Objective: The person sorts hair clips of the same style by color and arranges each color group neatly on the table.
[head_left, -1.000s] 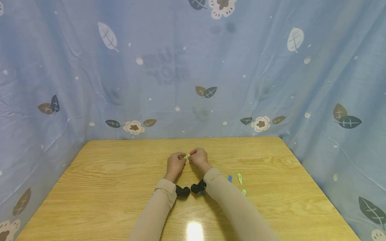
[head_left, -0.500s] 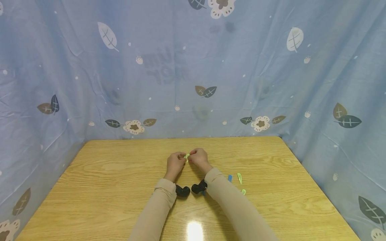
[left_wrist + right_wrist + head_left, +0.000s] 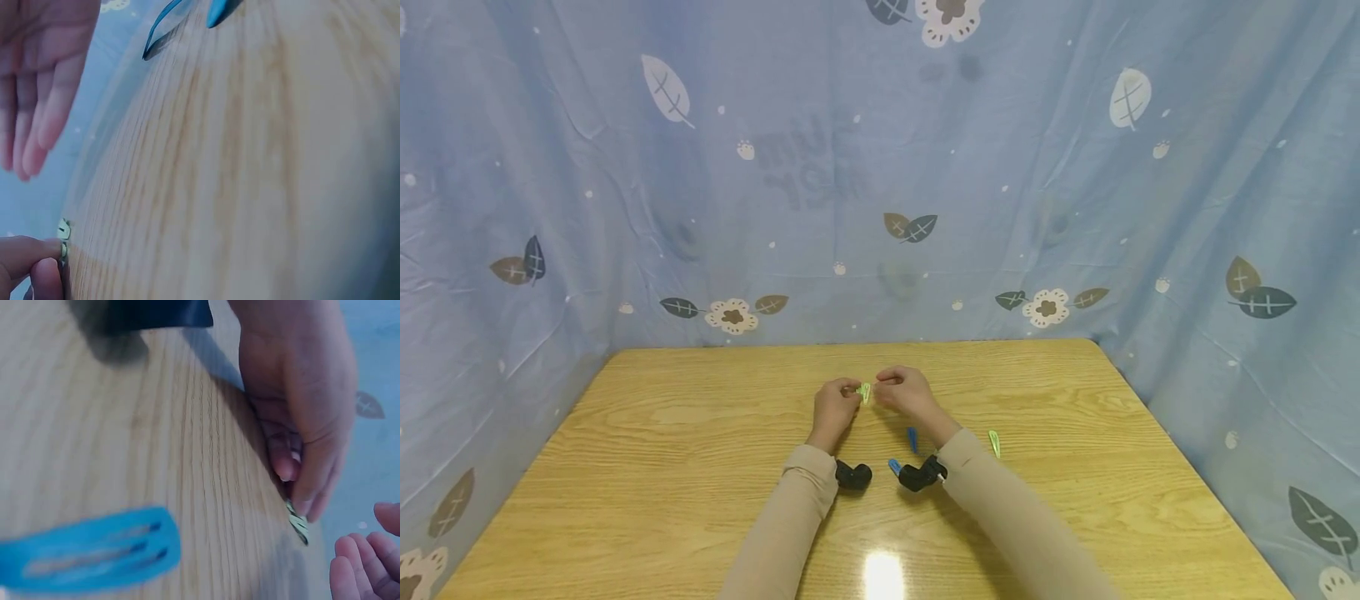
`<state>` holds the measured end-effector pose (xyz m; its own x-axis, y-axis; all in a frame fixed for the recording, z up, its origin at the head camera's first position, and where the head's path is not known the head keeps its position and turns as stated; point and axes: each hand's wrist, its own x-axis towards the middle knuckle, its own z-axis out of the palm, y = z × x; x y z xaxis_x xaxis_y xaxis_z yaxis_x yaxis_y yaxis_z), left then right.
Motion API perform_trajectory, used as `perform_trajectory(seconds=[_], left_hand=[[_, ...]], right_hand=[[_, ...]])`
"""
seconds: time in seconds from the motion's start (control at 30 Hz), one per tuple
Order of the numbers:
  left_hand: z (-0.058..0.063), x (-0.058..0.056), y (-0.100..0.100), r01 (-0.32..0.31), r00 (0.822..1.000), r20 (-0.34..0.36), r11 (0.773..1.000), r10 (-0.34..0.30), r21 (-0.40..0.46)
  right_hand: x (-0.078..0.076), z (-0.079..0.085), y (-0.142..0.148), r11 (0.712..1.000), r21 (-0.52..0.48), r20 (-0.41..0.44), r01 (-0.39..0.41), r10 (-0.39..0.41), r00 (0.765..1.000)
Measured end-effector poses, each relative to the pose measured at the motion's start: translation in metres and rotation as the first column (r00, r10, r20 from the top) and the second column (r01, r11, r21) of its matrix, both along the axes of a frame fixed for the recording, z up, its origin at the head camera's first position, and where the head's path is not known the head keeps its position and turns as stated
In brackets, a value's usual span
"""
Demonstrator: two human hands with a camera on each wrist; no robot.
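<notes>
- Nearest, two beige sleeves [image 3: 1022, 508] reach in over the bench [image 3: 662, 500]; forearms held low and wide, as here, should leave the middle easy to see.
- At the wrists sit black cameras. The right wrist camera [image 3: 922, 473] overlaps the closest blue clip [image 3: 894, 467] in the head view, so that wrist is best lifted before it swings sideways.
- A little farther lies a second blue clip [image 3: 912, 440], under or just beside the right forearm; I cannot tell whether the arm clears it. Care here saves knocking it askew.
- Over to the right, well apart from the hands, a lone green clip [image 3: 994, 443] lies on the bench, untouched.
- Farther out, the left hand [image 3: 835, 410] has thumb and finger nearly together on the left side of the small green cluster [image 3: 866, 393]. A light pinch seems right: enough to steady such thin pieces, too little to flip or drag them.
- Just right of that cluster, apart from it, the right hand [image 3: 912, 393] holds nothing; its fingers are loosely parted. Any nudge from it would best come flat along the wood, against an edge, while the left anchors.
- How many clips make up the cluster cannot be told; the left fingers cover part.
- Beyond the far edge hangs a blue curtain [image 3: 775, 208].
</notes>
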<state>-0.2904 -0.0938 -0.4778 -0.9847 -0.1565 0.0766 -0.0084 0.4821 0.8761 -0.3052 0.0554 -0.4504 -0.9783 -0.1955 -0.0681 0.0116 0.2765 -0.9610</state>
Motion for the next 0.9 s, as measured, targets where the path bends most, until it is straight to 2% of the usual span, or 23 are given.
perform_trajectory(seconds=[0.2,0.47,0.67,0.9], left_hand=[[-0.001,0.001,0.0,0.007,1.0,0.002,1.0,-0.007,0.028],[0.002,0.003,0.001,0.02,1.0,0.001,0.999,-0.021,0.05],[0.002,0.002,0.0,0.015,1.0,0.0,1.0,-0.015,0.025],[0.001,0.003,0.0,0.013,1.0,0.006,0.999,-0.014,0.05]], right_hand=[[0.017,0.01,0.02,0.998,0.037,-0.071,-0.057,0.059,0.996],[0.037,0.019,0.058,0.989,-0.051,-0.064,-0.142,0.138,0.988],[0.054,0.021,0.09,0.986,-0.082,-0.082,-0.144,0.137,0.987],[0.072,0.014,0.116,0.992,-0.053,-0.087,-0.111,0.106,0.991]])
